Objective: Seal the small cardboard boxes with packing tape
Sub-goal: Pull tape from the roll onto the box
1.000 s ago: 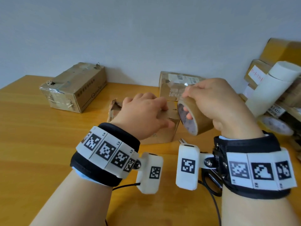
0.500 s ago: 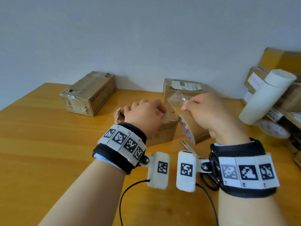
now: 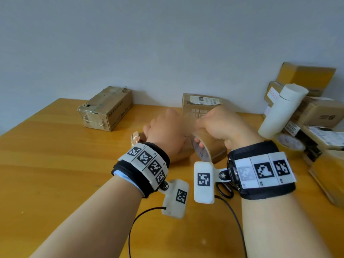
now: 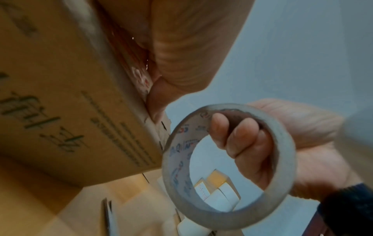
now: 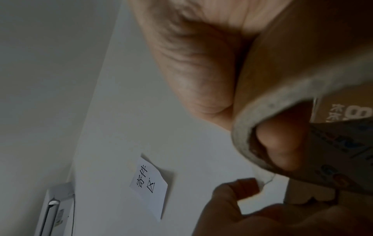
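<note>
From the left wrist view I see my right hand [image 4: 298, 143] fingers curled through the tape roll [image 4: 228, 167], my left hand [image 3: 165, 135] pinching tape over the hidden small cardboard box [image 4: 66, 99].

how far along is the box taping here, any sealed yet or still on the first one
Done: the box at the back left already carries tape over its top. In hand: the right hand holds the tape roll, fingers through its core, while the left hand grips the small box beneath it; no strip shows on its seam yet. Left: this box, and perhaps the stacked boxes at right, whose seals cannot be judged.
</note>
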Demonstrator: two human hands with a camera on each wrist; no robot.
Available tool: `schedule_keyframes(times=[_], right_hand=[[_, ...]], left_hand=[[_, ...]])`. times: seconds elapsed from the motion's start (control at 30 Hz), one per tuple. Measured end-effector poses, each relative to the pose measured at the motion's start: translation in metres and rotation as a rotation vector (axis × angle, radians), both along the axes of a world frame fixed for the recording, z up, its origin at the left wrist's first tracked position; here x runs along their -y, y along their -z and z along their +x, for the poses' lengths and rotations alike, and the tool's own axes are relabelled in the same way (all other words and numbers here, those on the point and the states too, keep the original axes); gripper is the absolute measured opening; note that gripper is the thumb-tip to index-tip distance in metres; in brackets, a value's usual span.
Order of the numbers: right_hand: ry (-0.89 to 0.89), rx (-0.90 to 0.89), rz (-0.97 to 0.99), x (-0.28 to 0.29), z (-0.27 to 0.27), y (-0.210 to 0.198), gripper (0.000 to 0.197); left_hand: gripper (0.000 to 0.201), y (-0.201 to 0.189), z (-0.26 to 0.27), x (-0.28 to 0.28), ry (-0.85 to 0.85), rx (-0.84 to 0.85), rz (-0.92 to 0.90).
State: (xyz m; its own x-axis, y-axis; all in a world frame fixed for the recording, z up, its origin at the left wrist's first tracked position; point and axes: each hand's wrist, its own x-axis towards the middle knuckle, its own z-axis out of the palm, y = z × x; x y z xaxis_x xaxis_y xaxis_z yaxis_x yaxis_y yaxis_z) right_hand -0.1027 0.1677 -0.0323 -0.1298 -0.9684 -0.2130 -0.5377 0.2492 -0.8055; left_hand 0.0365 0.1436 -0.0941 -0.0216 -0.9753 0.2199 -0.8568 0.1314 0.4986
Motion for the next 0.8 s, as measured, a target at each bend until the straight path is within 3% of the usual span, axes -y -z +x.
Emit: schedule_keyframes(times=[0.23,0.5,0.8], right_hand=[[0.042,-0.030,-0.040,0.000,0.004,0.016,0.023],[0.115,0.090,-0.004,-0.001,0.000,0.023,0.016],[0.152,0.075,0.035,0.000,0.000,0.021,0.032]], left_hand=[[0.073,-0.004,-0.001,-0.011,0.058,0.095,-0.023],[0.067,-0.002,0.000,-0.018,0.081,0.055,-0.062],[0.055,-0.001,-0.002,-0.023,0.117,0.136,-0.051]])
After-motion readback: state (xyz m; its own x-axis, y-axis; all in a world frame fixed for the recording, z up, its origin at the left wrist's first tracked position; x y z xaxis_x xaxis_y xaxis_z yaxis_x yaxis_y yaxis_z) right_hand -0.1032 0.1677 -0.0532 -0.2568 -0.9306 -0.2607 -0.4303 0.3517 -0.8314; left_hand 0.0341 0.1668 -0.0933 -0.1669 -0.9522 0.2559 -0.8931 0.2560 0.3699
